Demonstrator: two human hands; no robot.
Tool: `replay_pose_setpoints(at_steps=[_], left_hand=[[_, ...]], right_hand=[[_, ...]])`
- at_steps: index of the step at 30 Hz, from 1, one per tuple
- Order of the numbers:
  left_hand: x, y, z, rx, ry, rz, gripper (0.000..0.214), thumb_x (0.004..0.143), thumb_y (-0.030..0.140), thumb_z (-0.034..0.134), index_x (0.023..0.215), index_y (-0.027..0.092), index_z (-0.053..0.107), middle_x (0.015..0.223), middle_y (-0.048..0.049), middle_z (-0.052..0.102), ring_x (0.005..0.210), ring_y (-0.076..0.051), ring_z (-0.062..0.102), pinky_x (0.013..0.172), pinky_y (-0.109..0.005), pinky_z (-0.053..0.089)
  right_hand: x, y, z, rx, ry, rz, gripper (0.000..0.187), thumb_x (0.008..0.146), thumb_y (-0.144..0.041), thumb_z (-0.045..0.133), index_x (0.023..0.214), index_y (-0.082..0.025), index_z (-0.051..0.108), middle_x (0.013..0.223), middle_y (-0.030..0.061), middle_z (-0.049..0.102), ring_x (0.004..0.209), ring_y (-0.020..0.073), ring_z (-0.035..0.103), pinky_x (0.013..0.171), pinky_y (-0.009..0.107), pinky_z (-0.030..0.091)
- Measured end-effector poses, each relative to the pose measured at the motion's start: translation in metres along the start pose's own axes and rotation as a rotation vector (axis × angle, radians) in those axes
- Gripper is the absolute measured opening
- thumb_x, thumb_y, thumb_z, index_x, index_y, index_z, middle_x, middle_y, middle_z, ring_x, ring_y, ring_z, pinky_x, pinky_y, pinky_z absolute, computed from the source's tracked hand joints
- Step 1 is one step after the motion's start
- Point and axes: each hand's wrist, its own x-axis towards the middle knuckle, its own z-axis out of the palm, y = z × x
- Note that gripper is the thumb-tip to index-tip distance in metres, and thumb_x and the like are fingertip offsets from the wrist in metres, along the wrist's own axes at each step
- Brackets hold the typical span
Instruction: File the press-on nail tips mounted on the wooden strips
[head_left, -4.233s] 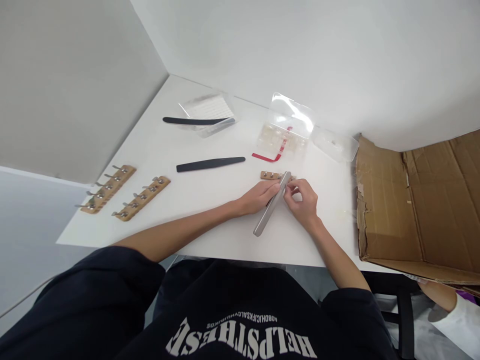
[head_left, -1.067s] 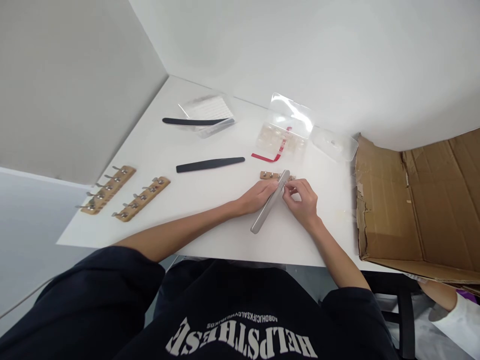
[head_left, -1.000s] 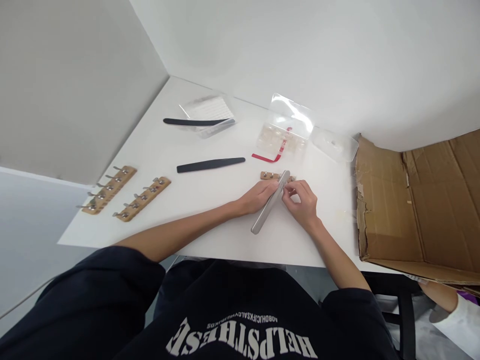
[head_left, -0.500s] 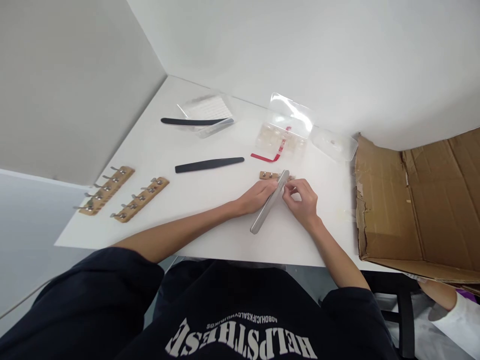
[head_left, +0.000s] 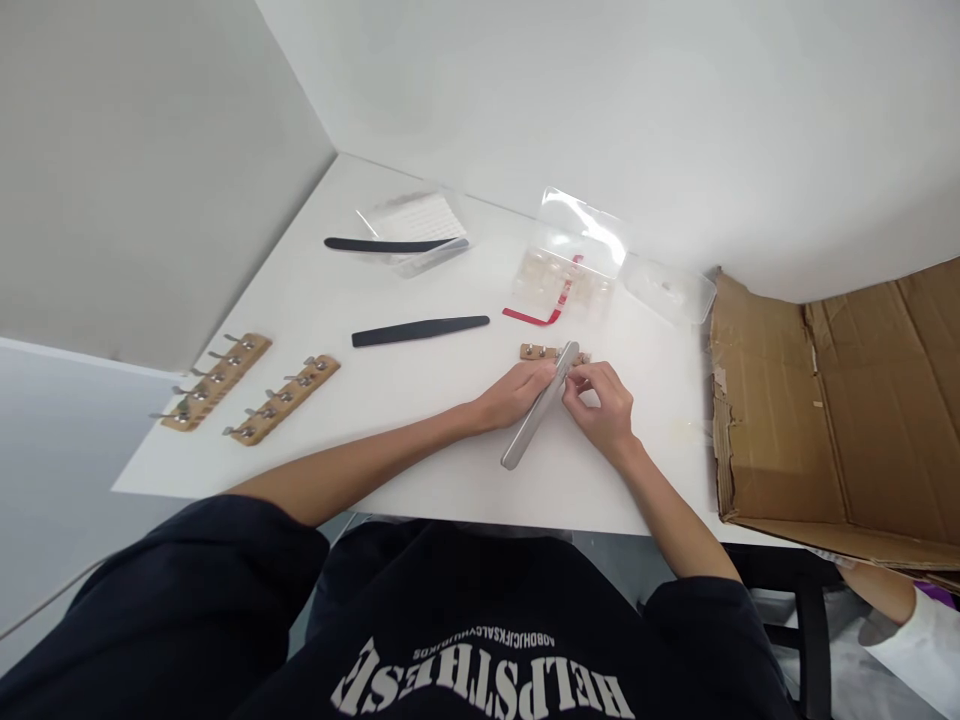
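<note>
A long grey nail file (head_left: pixel 534 415) slants across in front of me, above the table. My left hand (head_left: pixel 514 395) is closed around its upper half, with the fingertips partly hidden by the file. At the file's right edge, my right hand (head_left: pixel 606 408) is closed in a pinch. Whatever small thing sits between those fingertips is too small to make out. Just beyond both hands lies a short wooden strip (head_left: pixel 527 352) with metal studs, partly covered by the file and fingers.
Two wooden strips with metal posts (head_left: pixel 217 378) (head_left: pixel 285 398) lie at left. Black files (head_left: pixel 420 330) (head_left: pixel 382 245) and a clear packet (head_left: pixel 424 215) lie farther back. A clear box (head_left: pixel 525 275) with red tape (head_left: pixel 529 318) stands behind my hands. A cardboard box (head_left: pixel 780 420) and another person's arm (head_left: pixel 881 592) are at right.
My right hand has shifted very slightly left along the file's edge, its fingers still pinched. The left hand and file have stayed almost still.
</note>
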Motion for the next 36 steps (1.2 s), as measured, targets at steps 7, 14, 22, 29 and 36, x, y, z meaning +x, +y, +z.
replay_pose_setpoints(at_steps=[7,14,22,29,36], left_hand=[[-0.0003,0.0012,-0.0004,0.021,0.011,-0.016,0.048,0.108,0.047,0.028,0.079,0.018,0.054,0.082,-0.0047,0.062,0.082,-0.021,0.056,0.084,-0.036,0.05],[-0.0001,-0.0019,0.0009,0.021,0.0,-0.001,0.051,0.108,0.049,0.027,0.089,0.016,0.061,0.089,-0.0066,0.066,0.088,-0.022,0.06,0.09,-0.039,0.051],[0.0,-0.0014,0.0001,0.025,0.002,0.019,0.05,0.108,0.046,0.027,0.088,0.017,0.062,0.091,-0.007,0.067,0.095,-0.023,0.062,0.095,-0.038,0.05],[0.0004,-0.0013,0.0001,0.042,0.013,0.005,0.049,0.108,0.048,0.027,0.081,0.018,0.055,0.083,-0.0049,0.062,0.083,-0.021,0.057,0.086,-0.037,0.051],[-0.0004,-0.0007,0.0003,0.041,0.004,0.016,0.051,0.108,0.049,0.027,0.087,0.017,0.061,0.087,-0.0066,0.066,0.092,-0.023,0.061,0.092,-0.037,0.051]], right_hand=[[0.0018,-0.0007,-0.0009,-0.025,0.014,0.026,0.015,0.094,-0.01,0.059,0.096,-0.024,0.063,0.082,0.0023,0.067,0.073,0.0168,0.064,0.056,0.03,0.063],[0.001,-0.0017,-0.001,-0.015,-0.022,0.032,0.015,0.094,-0.01,0.06,0.096,-0.025,0.063,0.082,0.0025,0.067,0.073,0.0173,0.064,0.058,0.031,0.063],[0.0005,-0.0012,-0.0008,-0.019,-0.032,0.071,0.013,0.094,-0.012,0.06,0.094,-0.024,0.063,0.082,0.0028,0.067,0.074,0.0177,0.064,0.057,0.032,0.064],[0.0012,0.0004,-0.0013,-0.007,-0.016,0.069,0.012,0.096,-0.013,0.058,0.095,-0.025,0.062,0.083,0.0027,0.066,0.073,0.0171,0.064,0.056,0.031,0.064],[-0.0004,-0.002,-0.001,-0.012,-0.037,0.059,0.014,0.094,-0.011,0.06,0.095,-0.025,0.062,0.082,0.0029,0.067,0.074,0.0183,0.064,0.058,0.033,0.064]])
